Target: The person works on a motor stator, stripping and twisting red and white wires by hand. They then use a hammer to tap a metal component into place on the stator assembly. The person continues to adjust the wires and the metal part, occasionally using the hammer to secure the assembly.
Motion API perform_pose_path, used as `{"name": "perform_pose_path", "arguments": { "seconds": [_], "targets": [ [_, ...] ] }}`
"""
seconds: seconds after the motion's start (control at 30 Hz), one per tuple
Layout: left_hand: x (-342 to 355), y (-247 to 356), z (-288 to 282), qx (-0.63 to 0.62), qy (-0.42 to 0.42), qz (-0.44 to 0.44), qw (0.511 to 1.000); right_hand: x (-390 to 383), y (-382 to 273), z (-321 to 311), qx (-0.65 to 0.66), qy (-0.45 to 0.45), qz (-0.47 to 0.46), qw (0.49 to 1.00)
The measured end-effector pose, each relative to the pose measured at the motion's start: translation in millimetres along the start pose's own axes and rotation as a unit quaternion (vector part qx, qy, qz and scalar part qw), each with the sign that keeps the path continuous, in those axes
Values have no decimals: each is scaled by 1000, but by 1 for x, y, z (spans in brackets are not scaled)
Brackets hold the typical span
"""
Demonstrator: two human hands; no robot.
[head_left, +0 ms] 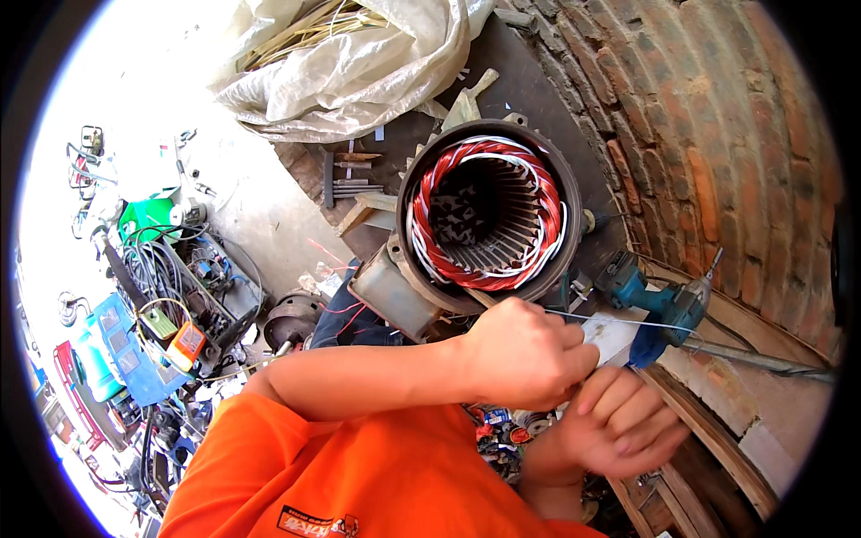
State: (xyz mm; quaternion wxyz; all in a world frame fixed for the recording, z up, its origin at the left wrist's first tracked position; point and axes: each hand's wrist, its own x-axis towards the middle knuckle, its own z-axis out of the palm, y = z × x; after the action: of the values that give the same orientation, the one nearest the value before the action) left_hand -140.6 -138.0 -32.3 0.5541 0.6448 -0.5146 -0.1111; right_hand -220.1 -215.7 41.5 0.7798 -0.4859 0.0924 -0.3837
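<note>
A motor stator (558,285) stands upright before me, its bore facing up. Red coil windings (549,202) laced with white cord ring the opening. My left hand (525,354) is closed in a fist just below the near rim. A thin light-brown stick (482,297) pokes out of it toward the windings. From beside that fist a thin white cord (619,320) stretches to the right. Close by, lower right, my right hand (623,423) has its fingers curled in, almost touching the left. Whatever lies inside its grip is hidden.
A blue-green power drill (659,300) lies to the right, near a brick wall (717,134). A white plastic sack (359,90) with straw-coloured strips sits at the far side. Cables, tools and a green container (148,218) crowd the left floor. Wooden boards (717,430) edge the lower right.
</note>
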Motion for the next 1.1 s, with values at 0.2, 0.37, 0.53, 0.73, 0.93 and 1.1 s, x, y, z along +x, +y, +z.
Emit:
{"name": "perform_pose_path", "arguments": {
  "seconds": [0.2,0.37,0.53,0.73,0.93,1.1],
  "targets": [
    [1,22,-5,9,69,-19,997,21,-13,-3,51,-110,60,991],
    [-9,14,-9,13,21,31,999,-16,-3,3,-36,-100,-38,994],
    [-14,7,-8,3,-46,75,996,-64,-1,0,-72,48,-99,991],
    [-5,17,-8,34,13,37,999,-11,-9,4,34,-41,-6,999],
    [-3,30,-30,39,-38,-1,999,-11,-10,6,30,-76,-19,996],
    [-8,8,-44,13,-24,8,1000,-12,8,26,4,-26,2,1000]
  ]
}}
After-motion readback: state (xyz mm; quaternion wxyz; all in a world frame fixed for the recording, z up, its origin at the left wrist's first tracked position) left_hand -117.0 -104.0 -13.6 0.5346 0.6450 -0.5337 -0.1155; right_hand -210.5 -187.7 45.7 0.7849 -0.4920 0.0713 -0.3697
